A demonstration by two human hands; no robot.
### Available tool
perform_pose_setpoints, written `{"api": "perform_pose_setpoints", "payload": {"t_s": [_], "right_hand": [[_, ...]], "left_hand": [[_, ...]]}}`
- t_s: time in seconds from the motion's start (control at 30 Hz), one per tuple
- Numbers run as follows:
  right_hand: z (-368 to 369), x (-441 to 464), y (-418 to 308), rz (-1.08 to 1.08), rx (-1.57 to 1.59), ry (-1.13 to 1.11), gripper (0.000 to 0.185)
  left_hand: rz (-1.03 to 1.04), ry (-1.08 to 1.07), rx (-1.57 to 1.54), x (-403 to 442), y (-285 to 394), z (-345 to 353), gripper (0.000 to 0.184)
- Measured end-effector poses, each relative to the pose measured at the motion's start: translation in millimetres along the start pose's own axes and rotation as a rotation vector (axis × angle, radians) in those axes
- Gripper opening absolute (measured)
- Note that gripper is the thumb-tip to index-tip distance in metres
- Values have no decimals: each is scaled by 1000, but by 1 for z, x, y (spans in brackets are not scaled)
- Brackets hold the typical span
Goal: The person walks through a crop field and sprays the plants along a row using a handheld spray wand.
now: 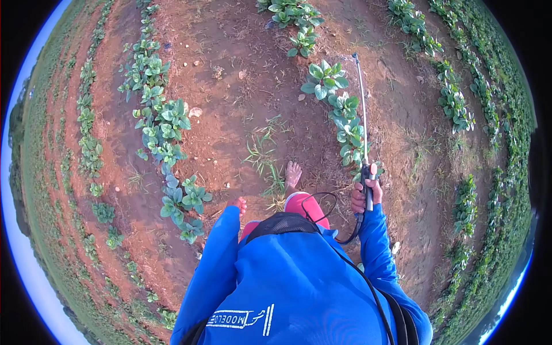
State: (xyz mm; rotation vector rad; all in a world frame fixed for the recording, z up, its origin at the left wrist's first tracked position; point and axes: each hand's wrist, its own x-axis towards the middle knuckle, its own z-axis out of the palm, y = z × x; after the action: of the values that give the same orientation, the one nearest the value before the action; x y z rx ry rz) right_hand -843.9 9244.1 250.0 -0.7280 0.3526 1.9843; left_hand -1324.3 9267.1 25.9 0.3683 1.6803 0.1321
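My right hand (pixel 366 194) is wrapped round the black and grey handle of a sprayer wand (pixel 361 109). The wand's thin metal lance points forward, its nozzle end over the soil just right of a leafy green plant (pixel 325 80). A black hose (pixel 352 234) runs from the bottom of the handle back toward my body. My left hand (pixel 240 204) hangs low by my left thigh, mostly hidden past the blue sleeve. Its visible fingers look curled in, and I see nothing in them.
Rows of leafy plants run forward on the left (pixel 152 115), the right (pixel 454 103) and ahead. Between them lies reddish-brown soil (pixel 230 86) with small stones and a grass tuft (pixel 265 150). My bare foot (pixel 292 173) stands beside the grass. Dark straps cross my blue shirt.
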Motion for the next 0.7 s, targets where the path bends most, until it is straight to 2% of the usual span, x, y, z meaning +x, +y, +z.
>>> {"api": "perform_pose_setpoints", "payload": {"t_s": [0.17,0.27,0.37,0.47,0.57,0.6,0.67,0.7], "right_hand": [[18,27,-19,53,-322,302,25],[31,57,-38,183,-243,193,26],[53,92,-65,187,-226,97,26],[81,126,-105,142,-120,-73,29],[116,163,-148,49,-81,-159,31],[129,175,-163,4,-70,-142,32],[150,202,-190,-39,53,-259,34],[157,218,-204,-66,86,-299,35]], "left_hand": [[131,13,21,-9,92,3,23],[206,13,-20,-14,128,7,25],[161,37,-9,-19,157,9,24],[166,26,-42,-11,162,-1,22],[44,6,-114,34,145,-23,21],[22,50,-80,36,145,-28,22],[-17,138,-10,40,153,-39,22],[15,107,-18,53,147,-48,22]]}}
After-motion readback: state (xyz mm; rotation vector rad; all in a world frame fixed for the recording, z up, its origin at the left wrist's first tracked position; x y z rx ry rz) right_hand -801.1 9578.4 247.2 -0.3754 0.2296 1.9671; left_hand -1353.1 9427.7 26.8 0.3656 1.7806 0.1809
